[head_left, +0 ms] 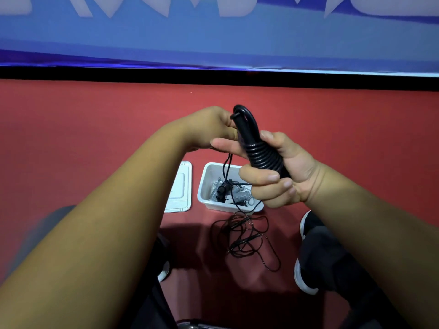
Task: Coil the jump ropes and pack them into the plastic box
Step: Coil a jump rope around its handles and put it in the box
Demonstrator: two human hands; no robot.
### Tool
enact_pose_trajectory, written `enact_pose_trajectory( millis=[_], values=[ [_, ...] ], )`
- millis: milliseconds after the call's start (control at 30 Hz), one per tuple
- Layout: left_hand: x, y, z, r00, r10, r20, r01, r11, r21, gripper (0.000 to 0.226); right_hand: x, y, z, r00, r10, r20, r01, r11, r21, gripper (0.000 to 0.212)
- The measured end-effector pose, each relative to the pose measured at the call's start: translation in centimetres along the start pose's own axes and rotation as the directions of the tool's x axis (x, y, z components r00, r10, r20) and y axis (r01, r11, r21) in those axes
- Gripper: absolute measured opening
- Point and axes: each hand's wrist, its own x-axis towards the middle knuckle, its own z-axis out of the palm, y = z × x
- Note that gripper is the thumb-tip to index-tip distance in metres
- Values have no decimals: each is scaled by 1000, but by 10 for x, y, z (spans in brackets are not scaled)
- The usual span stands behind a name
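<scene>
My right hand (280, 172) grips the black jump rope handles (259, 150), which have black cord wound round them in tight turns. My left hand (213, 127) pinches the cord at the handles' top end, where it loops over. The loose black cord (247, 236) hangs down past the box and lies tangled on the red floor. The clear plastic box (206, 184) stands on the floor below my hands, holding a grey coiled rope (240, 195) and a black piece.
The box's lid (180, 186) lies flat to the left of the box. My feet in black-and-white shoes (306, 276) stand either side of the tangled cord. A black strip and a blue banner run along the wall ahead.
</scene>
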Motion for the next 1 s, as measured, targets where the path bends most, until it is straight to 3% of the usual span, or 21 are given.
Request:
enact_pose_trajectory(
  millis=[133,200,333,400,500,700,867,1000],
  values=[
    [0,1,0,997,73,1,-73,988,-135,13,4,10,-5,999,44,-21,-45,999,-28,55],
    [2,4,-1,995,97,-10,-97,973,-212,10,5,13,-6,992,78,-104,-88,992,-96,46],
    [6,7,-4,993,99,-66,-113,960,-257,9,9,17,-11,930,158,-331,-236,949,-211,68],
    [5,10,-4,989,106,-101,-127,966,-226,7,11,18,-14,878,152,-454,-272,939,-212,47],
    [4,14,-6,979,122,-164,-145,979,-141,5,14,18,-17,774,131,-620,-313,930,-195,20],
    [4,13,-14,916,292,-274,-243,949,200,8,14,5,-24,575,78,-814,-324,936,-139,15],
    [5,1,-17,865,482,-139,-349,777,524,21,6,-7,-32,411,-3,-911,-267,956,-124,20],
    [4,-7,-17,946,324,-19,-237,729,642,35,2,-11,-37,341,-100,-935,-196,965,-175,17]
  ],
)
